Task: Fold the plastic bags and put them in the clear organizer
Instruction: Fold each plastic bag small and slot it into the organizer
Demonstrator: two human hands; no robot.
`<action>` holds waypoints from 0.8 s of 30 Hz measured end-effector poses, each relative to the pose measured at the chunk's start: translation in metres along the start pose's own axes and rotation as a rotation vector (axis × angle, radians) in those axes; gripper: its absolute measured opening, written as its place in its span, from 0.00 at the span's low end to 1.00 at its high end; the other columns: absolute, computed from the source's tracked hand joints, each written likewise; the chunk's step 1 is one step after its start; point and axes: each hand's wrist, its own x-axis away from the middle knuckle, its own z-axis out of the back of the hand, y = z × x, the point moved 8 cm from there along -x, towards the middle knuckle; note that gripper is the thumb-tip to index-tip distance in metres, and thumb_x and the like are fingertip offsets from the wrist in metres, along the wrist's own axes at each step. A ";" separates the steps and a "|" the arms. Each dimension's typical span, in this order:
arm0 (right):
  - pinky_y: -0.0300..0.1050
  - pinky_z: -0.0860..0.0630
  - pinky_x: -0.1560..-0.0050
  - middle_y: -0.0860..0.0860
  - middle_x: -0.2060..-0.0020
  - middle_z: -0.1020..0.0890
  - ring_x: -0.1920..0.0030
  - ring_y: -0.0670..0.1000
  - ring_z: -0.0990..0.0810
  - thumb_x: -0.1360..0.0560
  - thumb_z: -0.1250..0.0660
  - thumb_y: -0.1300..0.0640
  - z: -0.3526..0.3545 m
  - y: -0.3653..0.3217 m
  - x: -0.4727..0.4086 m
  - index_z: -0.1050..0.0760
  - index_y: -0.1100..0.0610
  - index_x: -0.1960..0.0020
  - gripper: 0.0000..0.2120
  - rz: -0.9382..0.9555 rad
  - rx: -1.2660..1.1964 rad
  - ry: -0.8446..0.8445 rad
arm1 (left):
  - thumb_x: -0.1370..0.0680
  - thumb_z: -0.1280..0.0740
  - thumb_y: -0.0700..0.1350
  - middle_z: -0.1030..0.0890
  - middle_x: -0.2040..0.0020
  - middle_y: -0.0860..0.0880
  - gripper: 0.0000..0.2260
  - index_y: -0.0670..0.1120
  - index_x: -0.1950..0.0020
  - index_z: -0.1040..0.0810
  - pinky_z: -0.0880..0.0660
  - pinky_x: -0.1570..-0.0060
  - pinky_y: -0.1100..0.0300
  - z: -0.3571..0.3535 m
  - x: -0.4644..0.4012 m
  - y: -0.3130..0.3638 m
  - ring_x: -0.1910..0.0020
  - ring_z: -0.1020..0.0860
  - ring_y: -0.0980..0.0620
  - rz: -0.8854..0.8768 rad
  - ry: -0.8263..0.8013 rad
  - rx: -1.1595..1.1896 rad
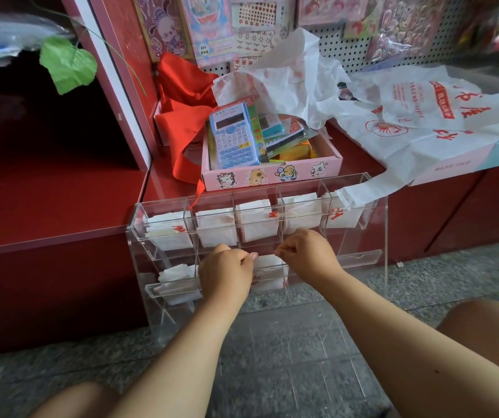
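Observation:
The clear organizer (375,257) stands on the floor against a red shelf. Its upper row holds several folded white bags (257,224), one per compartment. In the lower row a folded bag (179,282) sits at the left and another folded bag (269,274) in the middle. My left hand (227,273) and my right hand (308,254) are at that middle compartment, fingers curled, each pinching a top corner of the folded bag. Unfolded white bags with red print (423,116) lie on the shelf at the right, and a crumpled one (296,70) lies behind.
A pink box (272,173) with a blue calculator (233,137) sits just behind the organizer, next to a red bag (182,101). One loose bag's handle (356,194) hangs over the organizer's top right corner. A pegboard with stickers (347,52) backs the shelf. My knees frame the grey floor (287,342).

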 end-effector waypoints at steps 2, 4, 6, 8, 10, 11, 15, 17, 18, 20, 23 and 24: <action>0.40 0.28 0.69 0.52 0.72 0.20 0.72 0.45 0.27 0.27 0.29 0.59 0.003 0.000 0.000 0.39 0.54 0.78 0.26 0.009 -0.003 0.016 | 0.21 0.34 0.54 0.27 0.62 0.51 0.13 0.49 0.55 0.14 0.27 0.59 0.55 0.004 0.002 0.002 0.59 0.23 0.45 -0.005 0.019 0.040; 0.38 0.33 0.71 0.47 0.72 0.21 0.73 0.41 0.31 0.26 0.30 0.59 0.006 -0.002 0.003 0.36 0.57 0.76 0.23 0.007 -0.002 0.007 | 0.21 0.33 0.52 0.27 0.63 0.51 0.12 0.48 0.55 0.14 0.27 0.60 0.56 0.008 0.004 0.007 0.60 0.23 0.45 -0.022 0.038 0.078; 0.35 0.34 0.70 0.44 0.66 0.19 0.70 0.41 0.29 0.25 0.31 0.58 0.010 -0.003 0.005 0.26 0.62 0.71 0.17 0.000 -0.007 0.002 | 0.21 0.32 0.51 0.27 0.64 0.51 0.11 0.47 0.56 0.14 0.29 0.62 0.57 0.012 0.007 0.013 0.62 0.24 0.46 -0.034 0.047 0.108; 0.41 0.29 0.66 0.48 0.61 0.17 0.64 0.45 0.25 0.25 0.32 0.57 0.016 -0.004 0.007 0.21 0.62 0.66 0.13 -0.017 -0.019 0.012 | 0.21 0.33 0.50 0.26 0.63 0.50 0.11 0.46 0.58 0.15 0.32 0.64 0.58 0.015 0.009 0.017 0.63 0.25 0.48 -0.036 0.040 0.142; 0.44 0.28 0.62 0.51 0.61 0.19 0.61 0.50 0.24 0.25 0.33 0.56 0.026 -0.004 0.009 0.23 0.60 0.65 0.12 -0.044 -0.029 0.035 | 0.21 0.33 0.50 0.26 0.62 0.50 0.12 0.45 0.58 0.16 0.34 0.66 0.64 0.017 0.011 0.023 0.62 0.26 0.50 -0.037 0.010 0.203; 0.44 0.29 0.62 0.51 0.61 0.20 0.61 0.51 0.25 0.25 0.33 0.56 0.033 -0.005 0.010 0.23 0.58 0.65 0.11 -0.056 -0.041 0.057 | 0.20 0.34 0.49 0.26 0.62 0.50 0.12 0.44 0.59 0.17 0.35 0.66 0.67 0.017 0.012 0.025 0.62 0.26 0.51 -0.045 -0.009 0.238; 0.45 0.27 0.60 0.49 0.61 0.20 0.60 0.51 0.23 0.23 0.34 0.55 0.078 -0.001 0.016 0.19 0.57 0.57 0.08 -0.155 -0.183 0.250 | 0.20 0.35 0.48 0.27 0.64 0.48 0.16 0.40 0.64 0.22 0.34 0.63 0.59 0.020 0.020 0.038 0.63 0.26 0.52 -0.100 -0.044 0.300; 0.45 0.29 0.60 0.48 0.63 0.22 0.60 0.50 0.24 0.23 0.34 0.55 0.105 0.011 0.021 0.20 0.56 0.55 0.06 -0.260 -0.262 0.420 | 0.19 0.35 0.48 0.27 0.65 0.47 0.17 0.38 0.65 0.24 0.34 0.63 0.60 0.022 0.024 0.042 0.63 0.27 0.51 -0.112 -0.044 0.323; 0.46 0.29 0.59 0.48 0.62 0.23 0.59 0.50 0.24 0.24 0.34 0.55 0.118 0.019 0.025 0.21 0.56 0.53 0.05 -0.315 -0.274 0.513 | 0.19 0.36 0.48 0.27 0.65 0.47 0.18 0.38 0.65 0.25 0.34 0.64 0.62 0.024 0.025 0.044 0.64 0.27 0.51 -0.116 -0.044 0.342; 0.50 0.28 0.50 0.52 0.55 0.22 0.51 0.54 0.24 0.25 0.33 0.53 0.141 0.034 0.033 0.22 0.55 0.46 0.09 -0.434 -0.284 0.671 | 0.19 0.37 0.48 0.24 0.63 0.46 0.18 0.37 0.63 0.25 0.32 0.62 0.65 0.028 0.026 0.049 0.62 0.25 0.52 -0.110 -0.046 0.399; 0.51 0.33 0.41 0.58 0.43 0.24 0.39 0.59 0.29 0.24 0.34 0.47 0.162 0.054 0.035 0.27 0.49 0.36 0.17 -0.632 -0.307 0.675 | 0.18 0.39 0.49 0.20 0.60 0.54 0.14 0.44 0.56 0.18 0.29 0.58 0.69 0.034 0.025 0.064 0.57 0.23 0.59 -0.087 -0.084 0.496; 0.51 0.34 0.39 0.59 0.40 0.26 0.37 0.60 0.31 0.24 0.35 0.45 0.165 0.060 0.031 0.28 0.46 0.34 0.19 -0.684 -0.309 0.613 | 0.18 0.39 0.49 0.21 0.62 0.57 0.13 0.47 0.55 0.17 0.31 0.59 0.72 0.037 0.025 0.070 0.58 0.23 0.62 -0.082 -0.094 0.522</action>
